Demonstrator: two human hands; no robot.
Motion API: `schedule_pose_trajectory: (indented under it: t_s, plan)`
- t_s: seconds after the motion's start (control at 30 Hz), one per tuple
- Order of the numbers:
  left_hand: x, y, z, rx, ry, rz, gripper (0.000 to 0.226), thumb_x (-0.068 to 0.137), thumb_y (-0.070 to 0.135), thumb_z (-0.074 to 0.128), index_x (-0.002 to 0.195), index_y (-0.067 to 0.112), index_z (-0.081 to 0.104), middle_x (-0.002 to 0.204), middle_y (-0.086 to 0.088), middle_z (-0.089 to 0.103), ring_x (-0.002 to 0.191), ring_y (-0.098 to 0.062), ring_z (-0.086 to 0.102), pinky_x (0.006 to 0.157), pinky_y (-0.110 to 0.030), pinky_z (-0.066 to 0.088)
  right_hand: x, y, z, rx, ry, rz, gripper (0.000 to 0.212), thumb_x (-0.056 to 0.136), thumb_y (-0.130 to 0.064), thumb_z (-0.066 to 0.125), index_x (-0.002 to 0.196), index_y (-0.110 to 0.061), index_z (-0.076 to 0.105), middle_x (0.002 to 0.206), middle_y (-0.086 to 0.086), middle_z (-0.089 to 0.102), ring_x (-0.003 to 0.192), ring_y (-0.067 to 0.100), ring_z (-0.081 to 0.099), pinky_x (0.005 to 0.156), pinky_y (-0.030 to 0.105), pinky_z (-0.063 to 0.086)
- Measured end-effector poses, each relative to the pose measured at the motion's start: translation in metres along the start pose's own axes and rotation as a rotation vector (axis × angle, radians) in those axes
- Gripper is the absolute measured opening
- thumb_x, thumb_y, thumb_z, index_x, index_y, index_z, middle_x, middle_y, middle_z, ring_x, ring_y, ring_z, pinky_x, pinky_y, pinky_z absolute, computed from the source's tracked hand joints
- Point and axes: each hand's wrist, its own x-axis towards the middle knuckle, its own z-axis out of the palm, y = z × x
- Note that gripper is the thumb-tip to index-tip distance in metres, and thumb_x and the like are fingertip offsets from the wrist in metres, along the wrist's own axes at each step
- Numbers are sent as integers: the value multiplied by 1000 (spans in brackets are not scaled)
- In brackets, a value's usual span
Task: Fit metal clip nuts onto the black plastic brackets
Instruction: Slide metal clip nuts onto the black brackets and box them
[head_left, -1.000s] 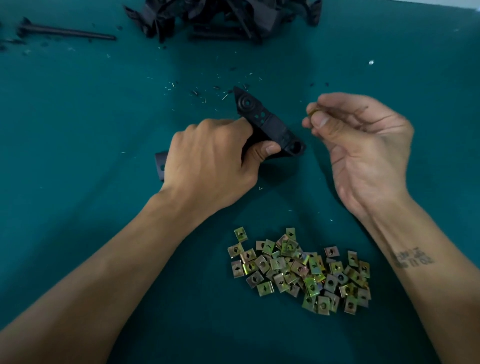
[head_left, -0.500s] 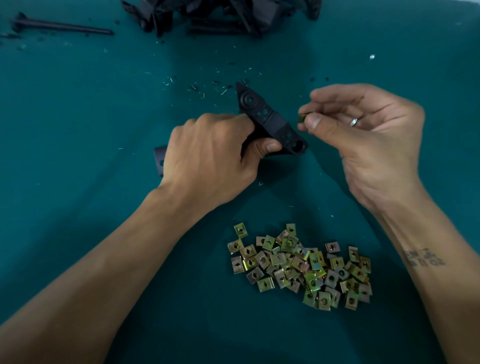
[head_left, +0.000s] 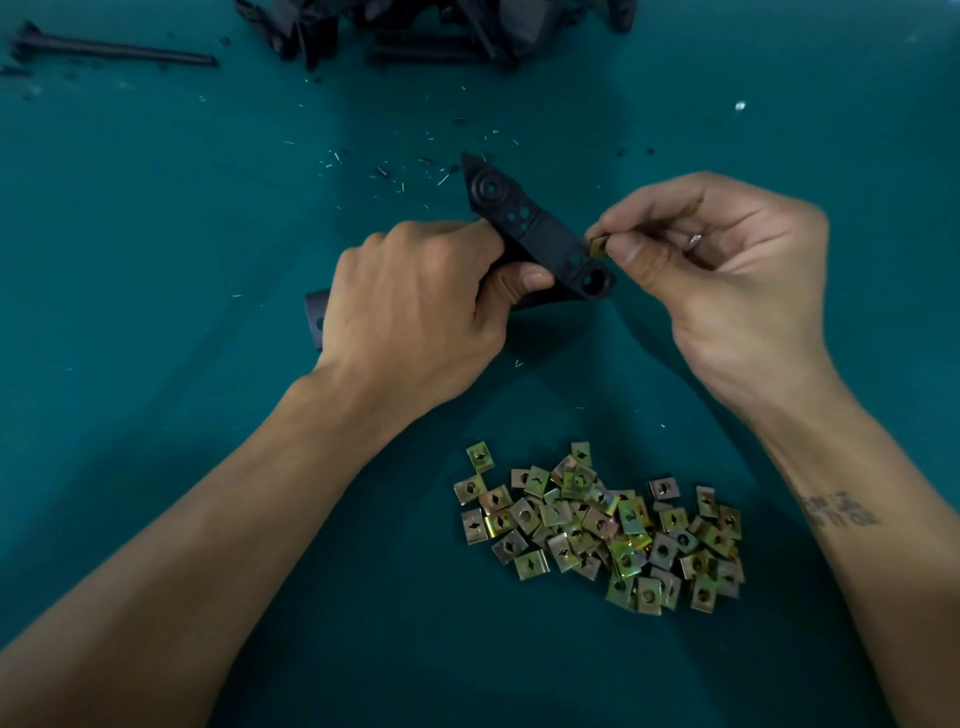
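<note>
My left hand (head_left: 421, 317) grips a long black plastic bracket (head_left: 540, 234) around its middle, thumb on its near side. The bracket's far end, with a round boss, points away from me; its near end, with a hole, points right. My right hand (head_left: 727, 275) pinches a small brass-coloured clip nut (head_left: 598, 246) between thumb and forefinger, right at the bracket's right edge. Whether the nut sits on the edge or just touches it I cannot tell. A loose pile of clip nuts (head_left: 602, 530) lies on the green table close to me.
A heap of black plastic brackets (head_left: 431, 26) lies at the far edge. A black rod (head_left: 119, 49) rests at the far left. Small plastic and metal shavings (head_left: 410, 171) are scattered beyond the bracket on the teal table (head_left: 156, 234).
My right hand has carried the clip nut left and down until it meets the bracket's right edge. My left hand holds the bracket as before.
</note>
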Motion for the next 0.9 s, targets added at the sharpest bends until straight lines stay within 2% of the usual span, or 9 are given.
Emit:
schedule_pose_trajectory:
  t_s: [0.1,0.33,0.47,0.6,0.73,0.9]
  plan:
    - [0,0,0,-3,-7,28,53,99,59,43,87,14,68,68,5,55,63,-38,57,53,-35,34,1,-1,-3,-74,-13,-31,28,86,9,71,90,-18,70,86,-1,75,79,11,70,76,22,52]
    - [-1,1,0,-8,-11,70,52,99,60,43,90,17,71,74,4,64,66,-36,59,53,-34,34,0,-9,-10,27,-18,84,23,79,4,77,92,-14,70,77,-3,76,75,14,73,73,22,54]
    - [-1,1,0,-26,1,87,50,99,58,47,87,15,71,72,3,64,64,-36,59,54,-32,29,-1,-10,-9,185,3,211,25,74,5,79,93,-7,70,75,3,75,72,15,71,72,22,53]
    - [-1,1,-1,-45,6,64,53,99,59,45,90,14,73,70,2,63,63,-37,57,51,-35,35,-2,-11,-6,355,26,312,26,69,-1,77,94,0,68,76,8,73,71,16,70,70,21,54]
    - [-1,2,-1,-52,-3,54,55,99,61,43,92,14,73,71,3,62,63,-35,57,52,-37,39,-4,-10,-1,503,47,388,17,75,0,73,90,1,68,79,8,72,75,17,68,74,25,56]
    - [-1,1,-1,-73,4,62,53,99,60,46,91,14,72,69,3,60,62,-36,57,51,-36,38,-7,-7,9,389,71,351,8,81,1,71,88,-3,69,80,7,70,78,18,64,81,33,55]
